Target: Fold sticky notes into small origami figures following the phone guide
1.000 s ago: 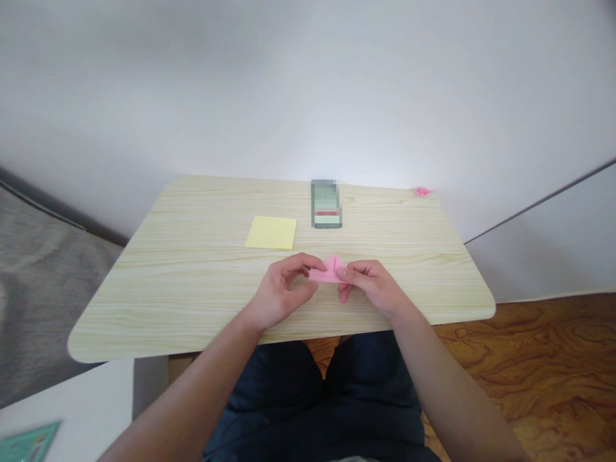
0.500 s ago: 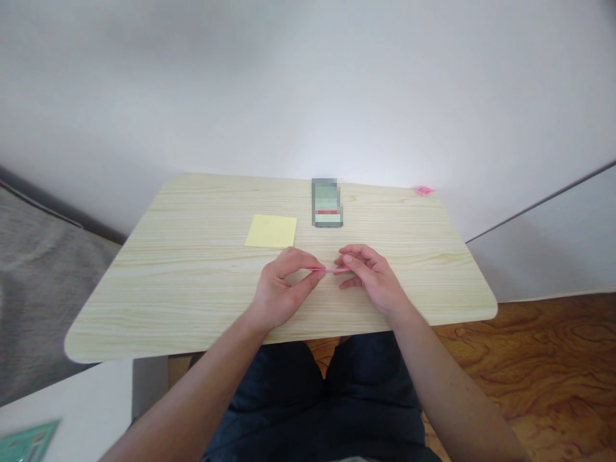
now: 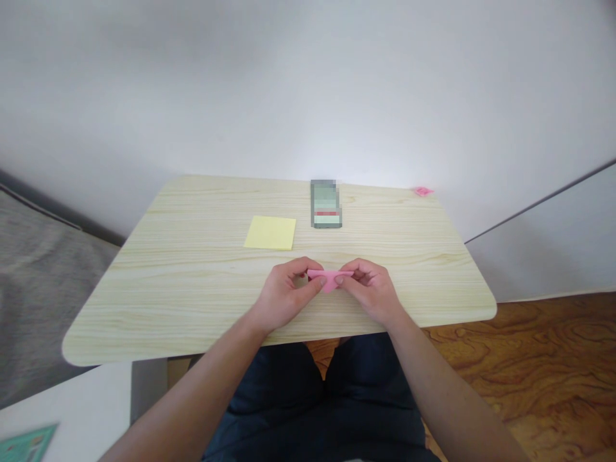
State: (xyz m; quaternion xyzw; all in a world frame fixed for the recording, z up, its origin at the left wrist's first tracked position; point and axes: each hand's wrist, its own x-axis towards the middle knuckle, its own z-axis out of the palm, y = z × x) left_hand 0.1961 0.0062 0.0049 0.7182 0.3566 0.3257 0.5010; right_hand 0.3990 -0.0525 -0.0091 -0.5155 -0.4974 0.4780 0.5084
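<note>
Between both hands is a small piece of folded pink paper (image 3: 330, 280), its straight long edge at the top and a point toward me. My left hand (image 3: 289, 289) pinches its left end between thumb and fingers. At the right end, my right hand (image 3: 370, 286) grips it the same way, thumb on the near face. My fingers cover part of the paper. Just beyond my left hand lies a yellow square of paper (image 3: 270, 233), flat on the wood-patterned table (image 3: 192, 282).
A phone (image 3: 326, 203) with a blurred-out screen lies near the table's back edge. At the back right corner sits a small pink folded piece (image 3: 423, 191). A white wall (image 3: 308, 90) rises behind the table. A green item (image 3: 29, 443) rests on a white surface at lower left.
The pink paper has turned from edge-on to show its broad face. My right fingers, looser before, have closed on its right end, and both thumbs now press the near side.
</note>
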